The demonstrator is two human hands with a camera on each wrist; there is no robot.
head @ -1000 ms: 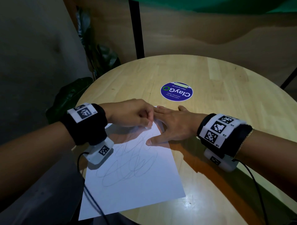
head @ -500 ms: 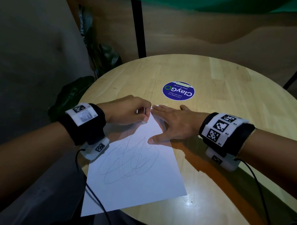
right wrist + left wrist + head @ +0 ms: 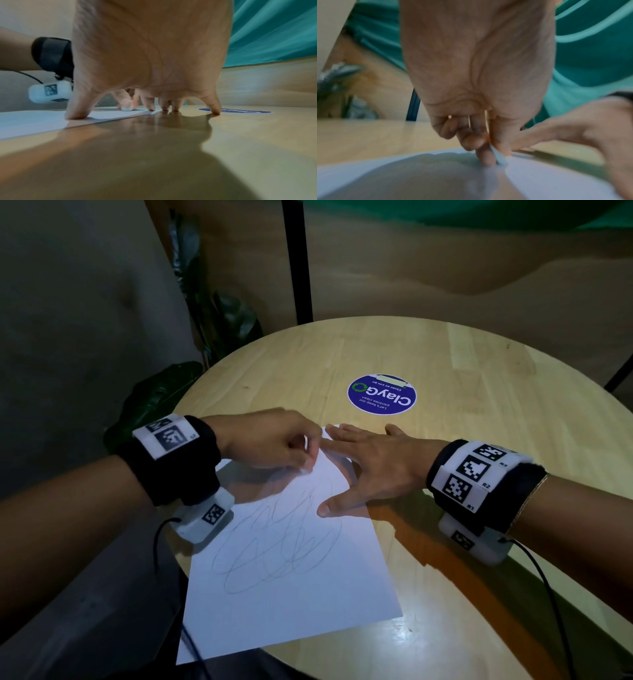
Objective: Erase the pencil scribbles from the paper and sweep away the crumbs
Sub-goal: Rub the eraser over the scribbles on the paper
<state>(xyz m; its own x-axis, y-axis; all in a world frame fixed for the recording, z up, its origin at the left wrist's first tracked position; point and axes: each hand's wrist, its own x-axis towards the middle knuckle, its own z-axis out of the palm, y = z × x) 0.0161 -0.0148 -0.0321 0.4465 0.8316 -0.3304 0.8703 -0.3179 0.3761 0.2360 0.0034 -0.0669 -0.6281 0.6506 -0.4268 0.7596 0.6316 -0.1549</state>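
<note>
A: Head view — one sheet of paper [image 3: 291, 570] lies on the round wooden table [image 3: 479, 371], its near corner hanging over the table's edge. The pencil scribbles [image 3: 277, 546] fill the sheet's middle, loops plainly intact. The left hand [image 3: 270, 440] has its fingers curled tight at the far end of the sheet; the right hand [image 3: 370, 467] lies flat, fingers spread, thumb on the paper's right edge.

B: Progress?

A: Early, by judgement. Nearly all the scribble remains; no crumbs visible, so sweeping is not begun. Count: one sheet, one scribble patch, two hands, one blue round sticker [image 3: 382, 394].

B: Left wrist view?

A: Blurred. The left hand's fingertips [image 3: 485, 158] pinch a small pale eraser [image 3: 499, 157] narrowly, its tip down on the paper. The right hand's finger reaches in from the right.

B: Right wrist view?

A: The right hand's fingers stand splayed and straight, holding nothing: thumb on the paper, little finger on bare wood, the rest near the sheet's corner. One eraser shows beyond, pressed to the sheet.
</note>
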